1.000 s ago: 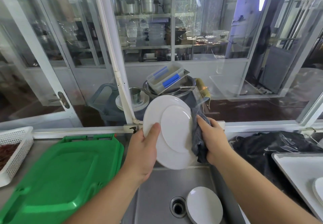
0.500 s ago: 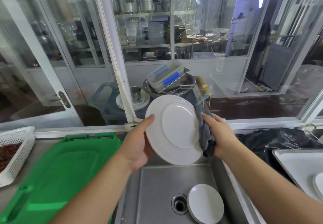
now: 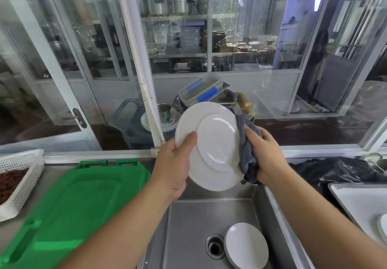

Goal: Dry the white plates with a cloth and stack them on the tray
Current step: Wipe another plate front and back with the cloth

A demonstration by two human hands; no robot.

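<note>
A person stands at a steel sink, holding a white plate upright above the basin with its underside turned toward the camera. The left hand grips the plate's left rim, thumb curled over the near face and fingers hidden behind it. The right hand is closed around a bunched grey cloth, pressing it against the plate's right edge; part of the cloth wraps behind the rim. Below the hands, a small stack of white plates lies in the basin just beside the drain. To the right of the right hand, a pale tray sits on the tabletop, with the edge of more white plates showing at the frame's border. A crumpled black plastic bag lies just beyond the tray. To the left of the left hand, a green plastic lid rests on the tabletop, and farther left a white perforated basket holds something reddish-brown. Beyond the hands, behind the glass, stacked dishes and a container with blue clips are piled together.
</note>
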